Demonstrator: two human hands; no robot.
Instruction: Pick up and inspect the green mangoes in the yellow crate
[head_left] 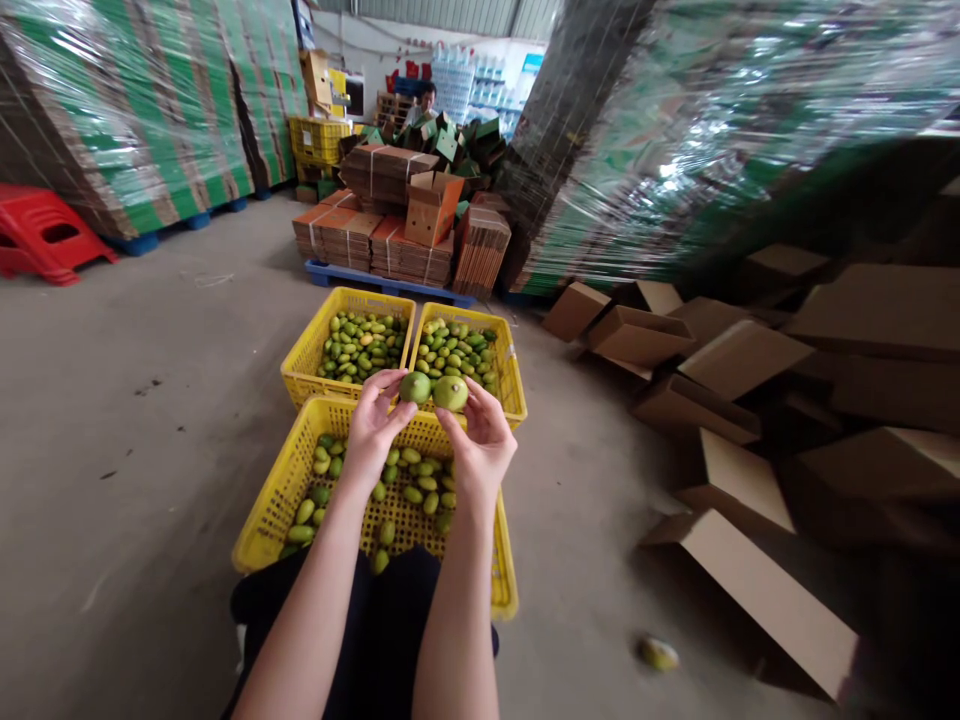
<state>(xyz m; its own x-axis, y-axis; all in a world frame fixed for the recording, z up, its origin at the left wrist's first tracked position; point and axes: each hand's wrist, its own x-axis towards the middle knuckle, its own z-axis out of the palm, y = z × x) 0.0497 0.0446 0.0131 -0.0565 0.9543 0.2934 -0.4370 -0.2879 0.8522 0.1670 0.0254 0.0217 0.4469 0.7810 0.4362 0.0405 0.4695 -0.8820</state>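
Observation:
Between thumb and fingers, my left hand (379,420) grips a dark green mango (415,387). My right hand (478,430) pinches a lighter, yellowish-green mango (451,393). The two fruits are side by side at the same height, with ends toward me. Both hands are above the nearest yellow crate (259,515), where several mangoes lie scattered and part of the slotted bottom shows. Beyond it stand a left yellow crate (300,368) and a right yellow crate (514,385), each with many more mangoes. My forearms cover part of the near crate.
Open cardboard boxes (742,360) lie heaped on the right. One mango (658,654) is on the floor there. Flattened cartons (341,235) sit on a blue pallet (386,283) ahead. A red stool (52,235) stands left, by wrapped green stacks (150,110). A person (424,100) is far back.

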